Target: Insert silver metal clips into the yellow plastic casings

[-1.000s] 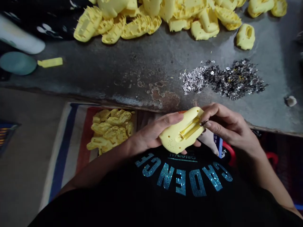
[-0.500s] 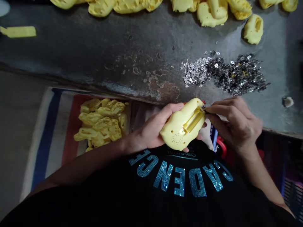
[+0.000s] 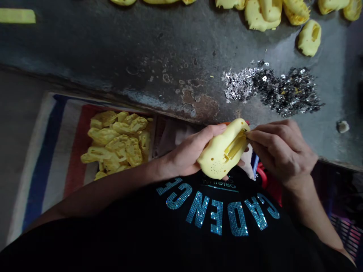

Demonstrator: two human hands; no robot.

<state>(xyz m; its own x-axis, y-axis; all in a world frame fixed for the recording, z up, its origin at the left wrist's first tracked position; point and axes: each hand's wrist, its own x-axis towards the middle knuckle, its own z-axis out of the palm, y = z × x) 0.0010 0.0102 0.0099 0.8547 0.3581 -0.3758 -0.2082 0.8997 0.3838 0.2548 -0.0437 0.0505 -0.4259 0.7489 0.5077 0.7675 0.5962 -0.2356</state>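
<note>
My left hand (image 3: pixel 188 153) is wrapped around a yellow plastic shell (image 3: pixel 221 156) with small speaker holes and a raised slot, held in front of my chest. My right hand (image 3: pixel 279 149) is pinched, its fingertips pressed against the far end of the shell's slot. In the earlier frames a small metal piece sat in that pinch; now the fingertips hide it. Both hands hover just below the worn edge of the grey workbench (image 3: pixel 159 60).
A pile of small shiny metal pieces (image 3: pixel 273 88) lies on the bench beyond my right hand. Several yellow shells (image 3: pixel 283 15) line the bench's far side. A container of yellow parts (image 3: pixel 117 143) sits on striped cloth (image 3: pixel 45 158) at the lower left.
My right hand has pushed the small metal piece up to the end of the shell's slot, and its fingertips now cover it. The view has dropped and shifted slightly.
</note>
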